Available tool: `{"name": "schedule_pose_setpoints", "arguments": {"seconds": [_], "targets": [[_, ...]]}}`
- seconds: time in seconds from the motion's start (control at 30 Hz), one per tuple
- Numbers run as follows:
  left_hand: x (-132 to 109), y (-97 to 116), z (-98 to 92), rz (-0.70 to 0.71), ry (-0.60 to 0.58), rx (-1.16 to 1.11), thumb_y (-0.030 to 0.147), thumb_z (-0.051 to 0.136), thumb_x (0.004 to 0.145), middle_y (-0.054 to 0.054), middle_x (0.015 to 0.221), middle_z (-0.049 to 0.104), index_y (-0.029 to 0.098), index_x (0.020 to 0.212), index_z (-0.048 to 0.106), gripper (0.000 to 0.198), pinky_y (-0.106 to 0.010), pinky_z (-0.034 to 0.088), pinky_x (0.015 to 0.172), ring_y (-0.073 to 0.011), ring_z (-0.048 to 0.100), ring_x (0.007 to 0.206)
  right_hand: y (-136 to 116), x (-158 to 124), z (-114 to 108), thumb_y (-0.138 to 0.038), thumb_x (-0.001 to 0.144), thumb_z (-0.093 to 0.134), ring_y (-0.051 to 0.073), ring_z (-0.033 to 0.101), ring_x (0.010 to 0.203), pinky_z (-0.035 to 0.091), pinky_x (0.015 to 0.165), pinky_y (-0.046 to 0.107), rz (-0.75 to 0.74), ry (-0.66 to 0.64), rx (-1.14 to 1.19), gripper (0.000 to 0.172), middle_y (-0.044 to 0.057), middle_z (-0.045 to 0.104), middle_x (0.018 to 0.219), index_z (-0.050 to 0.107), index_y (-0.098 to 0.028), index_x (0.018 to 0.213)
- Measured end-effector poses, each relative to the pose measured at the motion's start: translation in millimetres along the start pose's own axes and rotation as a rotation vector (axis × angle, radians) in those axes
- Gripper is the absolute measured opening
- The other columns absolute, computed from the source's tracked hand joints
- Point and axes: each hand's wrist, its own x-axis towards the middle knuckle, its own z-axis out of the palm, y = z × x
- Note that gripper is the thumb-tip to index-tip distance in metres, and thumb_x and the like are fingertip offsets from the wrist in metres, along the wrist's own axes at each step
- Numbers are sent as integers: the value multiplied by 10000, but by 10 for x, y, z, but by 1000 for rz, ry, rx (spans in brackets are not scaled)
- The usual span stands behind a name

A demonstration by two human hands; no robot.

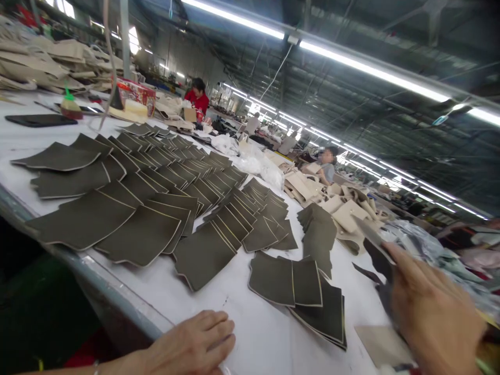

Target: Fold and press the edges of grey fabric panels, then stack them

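White table (265, 333) | dark panels (207, 255) in overlapping rows beyond left hand (195, 338) | right hand (433, 307) (motion-blurred) clamps dark piece (378, 258) | left hand palm-down on table, unclenched | dark piece juts past right hand, long axis pointing forward-left

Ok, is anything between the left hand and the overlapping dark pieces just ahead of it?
Nothing visible is in the way: between the left hand and the nearest dark pieces, only the white table surface shows.
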Motion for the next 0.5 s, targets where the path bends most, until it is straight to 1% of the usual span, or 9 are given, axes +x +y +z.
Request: {"name": "schedule_pose_setpoints", "arguments": {"seconds": [0.07,0.1,0.17,0.2,0.23,0.33,0.37,0.43,0.5], "targets": [[-17,-20,98,40,41,88,327,534,938,-95,1214,622,139,1189,557,314,-342,428,1012,-235,558,1132,-113,208,304,-173,908,252,400,508,1191,398,918,574,-33,-138,-63,527,195,519,1375,488,-140,1379],[-21,-37,132,55,57,114,311,531,940,-89,1212,624,139,1180,562,297,-341,436,1000,-232,560,1123,-174,258,467,-114,873,293,359,542,1170,408,933,537,-60,-218,-45,513,160,553,1352,572,-169,1299],[-23,-81,166,89,87,150,246,508,949,-76,1213,627,139,1194,558,272,-330,439,991,-219,562,1113,-265,281,733,-48,807,361,281,658,980,477,857,426,-68,-382,9,491,121,699,1124,661,-195,1167],[-23,-102,170,109,105,163,210,490,953,-72,1212,629,138,1203,555,269,-324,439,987,-212,563,1108,-299,269,813,-51,814,373,258,680,909,495,814,386,-42,-438,30,466,111,727,1033,667,-188,1149],[-22,-119,170,122,118,173,183,475,955,-70,1210,631,137,1209,554,270,-320,439,985,-208,563,1105,-332,248,853,-79,850,371,244,686,881,502,786,362,-4,-480,49,433,110,733,991,652,-171,1166],[-16,-137,167,126,132,179,184,490,949,-67,1196,638,143,1197,559,261,-321,448,974,-207,568,1096,-515,171,795,-264,978,354,196,658,958,495,828,333,56,-576,119,349,94,701,1077,593,-163,1212],[-13,-132,167,117,132,178,198,509,942,-69,1190,640,147,1186,561,255,-327,454,970,-211,571,1094,-618,142,755,-322,985,384,174,654,939,494,834,328,52,-626,142,324,72,698,1060,603,-175,1173],[-10,-117,173,95,116,178,218,536,927,-72,1179,645,151,1171,561,254,-338,464,964,-220,580,1088,-871,80,708,-403,946,499,161,652,834,511,785,338,52,-750,153,293,47,695,933,635,-161,1041],[-18,-113,196,98,85,178,213,540,917,-77,1190,642,152,1185,550,275,-343,467,970,-230,583,1093,-1131,24,727,-450,889,593,175,641,838,519,776,371,99,-831,116,321,49,672,920,632,-143,976]]}}
